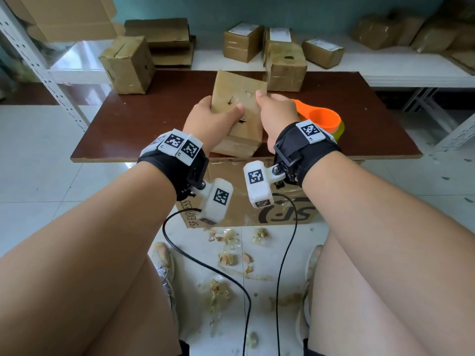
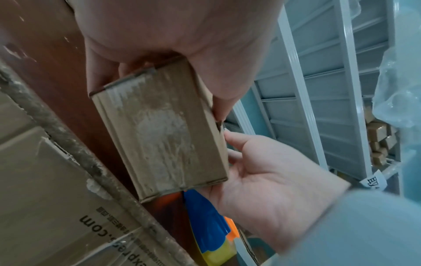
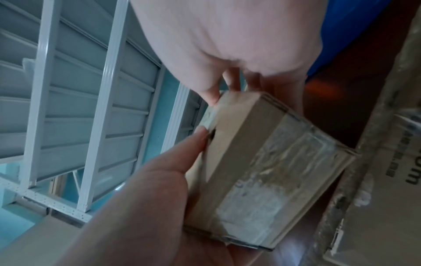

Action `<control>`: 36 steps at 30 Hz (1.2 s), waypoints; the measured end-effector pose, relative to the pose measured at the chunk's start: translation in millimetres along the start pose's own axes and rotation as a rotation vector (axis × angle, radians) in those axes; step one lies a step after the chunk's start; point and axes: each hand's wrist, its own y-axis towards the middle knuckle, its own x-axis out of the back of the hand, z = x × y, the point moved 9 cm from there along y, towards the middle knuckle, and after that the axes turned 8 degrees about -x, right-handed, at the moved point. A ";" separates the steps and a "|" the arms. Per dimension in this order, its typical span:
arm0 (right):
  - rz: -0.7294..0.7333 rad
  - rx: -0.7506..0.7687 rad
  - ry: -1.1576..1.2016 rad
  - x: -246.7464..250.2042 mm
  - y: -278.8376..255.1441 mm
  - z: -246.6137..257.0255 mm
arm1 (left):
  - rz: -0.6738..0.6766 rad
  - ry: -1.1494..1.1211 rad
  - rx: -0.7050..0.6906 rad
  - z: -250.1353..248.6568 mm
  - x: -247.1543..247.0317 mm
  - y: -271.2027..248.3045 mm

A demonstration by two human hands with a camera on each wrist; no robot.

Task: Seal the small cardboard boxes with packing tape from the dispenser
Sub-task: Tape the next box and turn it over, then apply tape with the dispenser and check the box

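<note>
I hold a small cardboard box (image 1: 237,111) tilted above the brown table (image 1: 144,124). My left hand (image 1: 213,116) grips its left side, thumb lying across the top face. My right hand (image 1: 275,109) holds the right side with the thumb on the top edge and the fingers behind. In the left wrist view the box (image 2: 159,129) shows a face with old tape residue, and the right hand (image 2: 262,180) cups its edge. The right wrist view shows the box (image 3: 262,162) with clear tape across it. An orange tape dispenser (image 1: 318,116) lies on the table behind my right hand.
Two more small boxes (image 1: 128,65) (image 1: 286,68) stand at the back of the table, and others sit on the white shelf (image 1: 385,65) behind. A large printed carton (image 1: 246,206) stands under the table's front edge. Tape scraps (image 1: 226,258) litter the floor between my feet.
</note>
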 end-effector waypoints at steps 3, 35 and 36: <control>0.039 -0.007 -0.014 -11.2 0.6 -5.1 | -0.055 -0.038 0.038 4.6 5.9 1.0; -0.384 0.223 -0.950 86.1 27.2 14.0 | -0.282 0.232 0.159 -15.2 22.6 -12.1; -0.365 0.159 -1.034 89.3 30.6 5.0 | -0.287 0.245 0.132 -18.1 23.1 -14.9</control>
